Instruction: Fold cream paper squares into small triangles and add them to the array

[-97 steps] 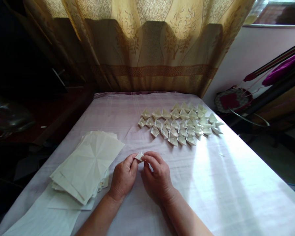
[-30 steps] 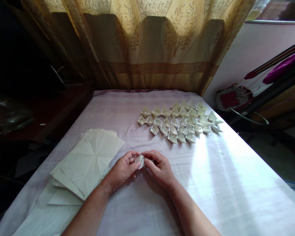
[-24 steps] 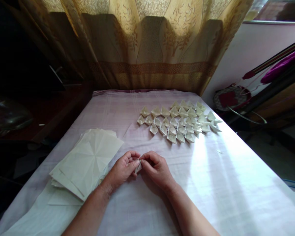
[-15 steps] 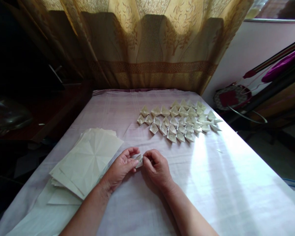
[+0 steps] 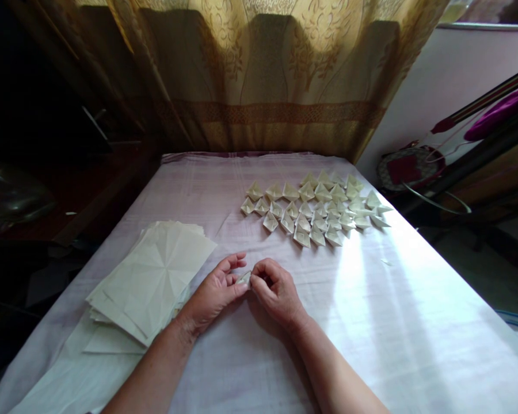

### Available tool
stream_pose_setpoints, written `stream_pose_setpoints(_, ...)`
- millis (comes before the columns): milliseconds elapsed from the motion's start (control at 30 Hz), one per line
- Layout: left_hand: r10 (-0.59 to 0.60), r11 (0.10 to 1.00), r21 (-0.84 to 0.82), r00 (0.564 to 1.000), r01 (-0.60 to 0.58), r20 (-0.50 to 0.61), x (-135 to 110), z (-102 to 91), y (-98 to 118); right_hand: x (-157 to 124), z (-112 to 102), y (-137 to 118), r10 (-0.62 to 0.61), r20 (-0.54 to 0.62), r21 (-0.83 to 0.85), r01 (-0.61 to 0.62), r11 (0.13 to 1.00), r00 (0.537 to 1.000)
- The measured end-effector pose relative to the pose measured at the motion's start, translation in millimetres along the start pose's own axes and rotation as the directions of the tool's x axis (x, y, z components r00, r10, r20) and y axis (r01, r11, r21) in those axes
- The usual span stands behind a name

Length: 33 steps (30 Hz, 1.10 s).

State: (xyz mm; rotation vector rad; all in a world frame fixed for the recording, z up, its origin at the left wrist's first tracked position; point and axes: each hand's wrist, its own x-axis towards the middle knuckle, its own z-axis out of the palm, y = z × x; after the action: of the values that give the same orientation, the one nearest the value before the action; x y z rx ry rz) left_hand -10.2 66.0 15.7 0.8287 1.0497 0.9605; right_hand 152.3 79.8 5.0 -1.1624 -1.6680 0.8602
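A small folded piece of pale paper [image 5: 244, 278] is held between my two hands, partly covered by the fingers. My left hand [image 5: 219, 286] pinches it between thumb and fingers, the upper fingers loosely curled above it. With thumb and bent index finger, my right hand [image 5: 276, 288] grips its right end. Beyond the hands, several small folded paper boats [image 5: 302, 237] stand in rows on the right half of the cloth. Left of my left hand lies a stack of creased paper sheets [image 5: 162, 273].
A pale checked cloth [image 5: 349, 345] covers the table. A gold curtain [image 5: 267, 75] hangs behind its far edge. To the right, a round patterned bag [image 5: 410, 167] sits by the wall. A tiny paper scrap [image 5: 387, 262] lies right of the boats. The left side is dark.
My left thumb has shifted slightly up and right over the folded paper, which now shows less. The right hand stays nearly in place. The view has tilted a little.
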Motion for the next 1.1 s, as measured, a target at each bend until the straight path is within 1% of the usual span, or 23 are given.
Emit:
stream_pose_setpoints(167, 0.019, 0.997, 0.072, 1.0, -0.018, -0.015, 0.8, 1.9, -1.7, 0.6, -0.7, -0.7, 0.071, 0.02, 0.023, -0.072, 0.997, 0.997)
stream_pose_setpoints(267, 0.016, 0.996, 0.086, 1.0, -0.017, 0.008, -0.1, 0.9, 0.2, 0.1, -1.5, -1.7, 0.112, 0.047, 0.035, -0.114, 0.993, 0.993)
stream_pose_setpoints(400, 0.001, 0.998, 0.057, 0.999, -0.004, 0.039, -2.3, -1.4, 3.8, 0.1, -5.1, -2.2, 0.129, 0.128, 0.073, -0.139, 0.988, 0.983)
stream_pose_setpoints(467, -0.014, 1.0, 0.011, 0.999, 0.014, 0.046, -2.7, -2.3, 5.1, 1.1, -8.5, -2.2, 0.122, 0.184, 0.111, -0.143, 0.983, 0.975)
stream_pose_setpoints(600, -0.031, 0.998, -0.044, 0.998, 0.033, 0.052, -2.2, -3.3, 6.4, 3.4, -14.2, -1.4, 0.058, 0.263, 0.168, -0.105, 0.98, 0.963)
stream_pose_setpoints(700, -0.028, 0.999, -0.037, 0.998, 0.03, 0.056, -1.4, -3.6, 6.2, 3.2, -14.0, -0.6, 0.045, 0.268, 0.16, -0.091, 0.983, 0.962)
stream_pose_setpoints(867, -0.04, 0.998, -0.048, 0.996, 0.044, 0.083, -0.8, -4.9, 2.4, 0.7, -9.4, -1.8, 0.102, 0.236, 0.168, -0.144, 0.975, 0.966)
stream_pose_setpoints(967, -0.047, 0.997, -0.051, 0.994, 0.052, 0.102, -1.4, -5.9, 0.6, 0.6, -8.9, -2.2, 0.068, 0.233, 0.187, -0.113, 0.976, 0.97)
stream_pose_setpoints(1100, -0.052, 0.997, -0.044, 0.993, 0.057, 0.104, -3.3, -5.2, 1.5, 1.7, -10.6, -0.9, 0.038, 0.237, 0.167, -0.079, 0.983, 0.971)
